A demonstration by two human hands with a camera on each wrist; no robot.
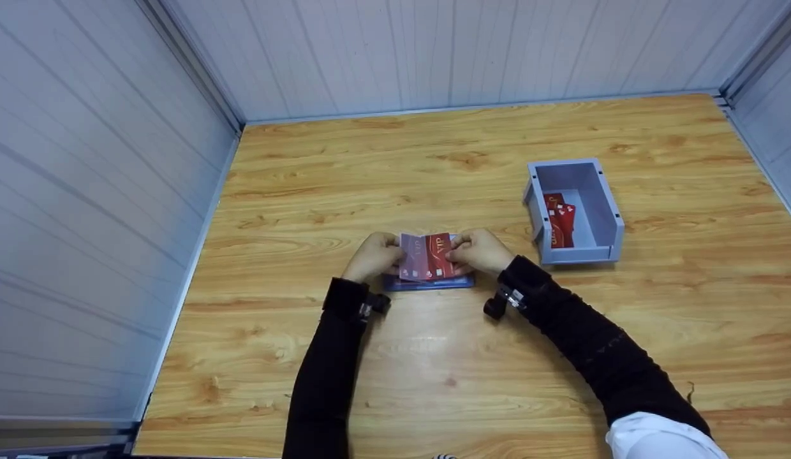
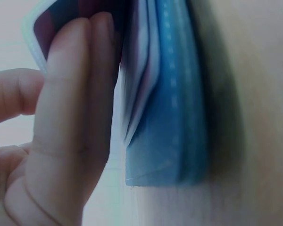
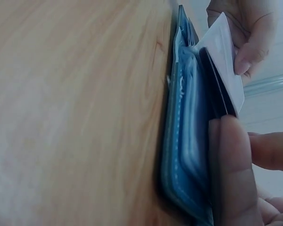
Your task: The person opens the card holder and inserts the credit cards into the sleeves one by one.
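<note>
A blue card holder (image 1: 427, 285) lies spread on the table, its clear sleeves and stitched edge (image 2: 173, 61) showing in the wrist views. My left hand (image 1: 374, 256) pinches a pale, glossy sleeve (image 1: 413, 256) through which VIP lettering shows. Between thumb and fingers of my right hand (image 1: 481, 250) is a red VIP card (image 1: 439, 250), right beside that sleeve. In the right wrist view the card's dark edge (image 3: 216, 82) overlaps the whitish sleeve (image 3: 225, 44), both raised over the holder. The left wrist view shows fingers (image 2: 68, 84) under the lifted sleeve.
A grey plastic bin (image 1: 579, 256) stands to the right of the hands, with several red cards (image 1: 563, 226) lying along its left side. The wooden table (image 1: 344, 172) meets pale panel walls (image 1: 370, 57) at the back and sides.
</note>
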